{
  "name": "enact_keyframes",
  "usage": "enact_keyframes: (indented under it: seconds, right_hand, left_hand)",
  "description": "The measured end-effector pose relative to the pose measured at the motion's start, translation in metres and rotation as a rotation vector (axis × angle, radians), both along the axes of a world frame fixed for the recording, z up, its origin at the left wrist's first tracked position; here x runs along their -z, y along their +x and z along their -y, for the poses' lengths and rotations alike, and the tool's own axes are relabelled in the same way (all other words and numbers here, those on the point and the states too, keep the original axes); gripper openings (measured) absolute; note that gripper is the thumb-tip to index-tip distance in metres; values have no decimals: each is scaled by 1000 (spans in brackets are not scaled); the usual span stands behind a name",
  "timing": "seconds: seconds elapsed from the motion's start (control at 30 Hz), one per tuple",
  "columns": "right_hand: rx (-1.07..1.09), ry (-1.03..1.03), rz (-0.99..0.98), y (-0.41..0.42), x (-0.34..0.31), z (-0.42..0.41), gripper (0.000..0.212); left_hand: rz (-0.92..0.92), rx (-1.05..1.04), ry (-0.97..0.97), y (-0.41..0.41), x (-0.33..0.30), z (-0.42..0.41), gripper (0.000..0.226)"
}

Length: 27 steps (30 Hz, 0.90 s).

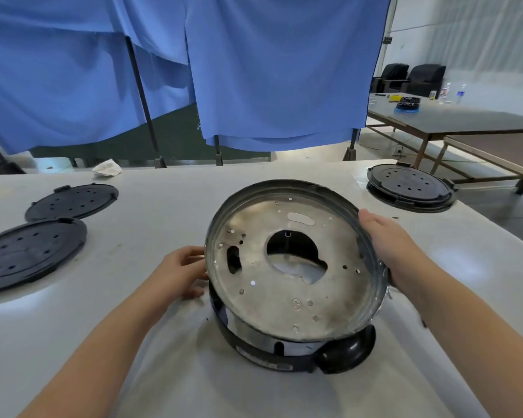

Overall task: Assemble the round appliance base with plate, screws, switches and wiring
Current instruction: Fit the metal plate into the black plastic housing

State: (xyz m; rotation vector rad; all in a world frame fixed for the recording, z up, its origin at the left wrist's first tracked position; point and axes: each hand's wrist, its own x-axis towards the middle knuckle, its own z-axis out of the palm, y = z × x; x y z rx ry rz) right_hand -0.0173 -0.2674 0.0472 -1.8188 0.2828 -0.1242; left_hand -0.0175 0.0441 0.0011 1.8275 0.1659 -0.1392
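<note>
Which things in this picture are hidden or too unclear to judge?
- Head view: fingertips of the right hand lie behind the metal plate rim.
- Inside of the black base: covered by the tilted plate.
- Screws, switches, wiring: none visible.
- Items on the far table: too small.
</note>
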Motion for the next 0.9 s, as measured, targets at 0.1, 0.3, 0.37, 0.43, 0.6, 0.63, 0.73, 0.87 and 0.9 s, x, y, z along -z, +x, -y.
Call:
enact_keyframes:
  seconds: [0.1,0.3,0.37,0.43,0.6,0.63,0.73,0.87,0.9]
  right_hand:
    - [5,10,-35,0,3,-3,40]
    - [35,-28,-62,-5,8,-11,33]
    - [38,-14,-71,-4,10,-12,32]
    - [37,-11,-95,-3,11,-12,32]
    - [20,-60,-111,-2,9,-12,32]
    - [20,-50,-112,-2,9,-12,31]
    - [24,-38,-131,-2,9,-10,19]
    - [27,-182,-51,-2,10,-10,19]
    - [21,-216,-28,-2,11,-9,21]
  left_hand:
    - [18,3,-42,-4,0,4,18]
    - [6,-21,-146,-13,-2,7,32]
    - [-14,-23,-182,-12,-3,6,33]
    - [-39,-22,-225,-10,-4,3,33]
    - [-56,-23,-295,-8,-7,-4,40]
    - [-38,1,-270,-10,-8,-5,36]
    - [24,65,-210,-15,-7,-3,26]
    - [73,23,-208,-17,-9,3,28]
    - [79,11,-202,-17,-10,4,28]
